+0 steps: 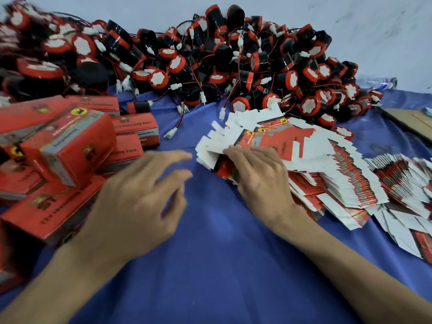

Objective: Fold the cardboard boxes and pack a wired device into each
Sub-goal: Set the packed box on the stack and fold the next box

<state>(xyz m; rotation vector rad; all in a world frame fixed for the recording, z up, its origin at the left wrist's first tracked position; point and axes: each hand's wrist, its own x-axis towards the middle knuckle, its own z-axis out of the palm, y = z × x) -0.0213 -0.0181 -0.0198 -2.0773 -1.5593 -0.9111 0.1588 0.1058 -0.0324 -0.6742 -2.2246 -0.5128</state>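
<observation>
A fanned stack of flat red-and-white cardboard box blanks (304, 146) lies on the blue cloth at the right. My right hand (257, 174) rests on the stack's near left end, with its fingers over the top blank's edge. Hovering above the cloth to the left is my left hand (140, 199), fingers spread and loosely bent, holding nothing. A big heap of black-and-red round wired devices (222, 61) with white plugs fills the back. Folded red boxes (70, 146) pile up at the left, beside my left hand.
The blue cloth (222, 265) covers the table. More flat blanks (402, 183) trail toward the right edge. A brown cardboard sheet (411, 120) lies at the far right, with a plastic water bottle (378, 83) behind it. A pale wall rises behind the heap.
</observation>
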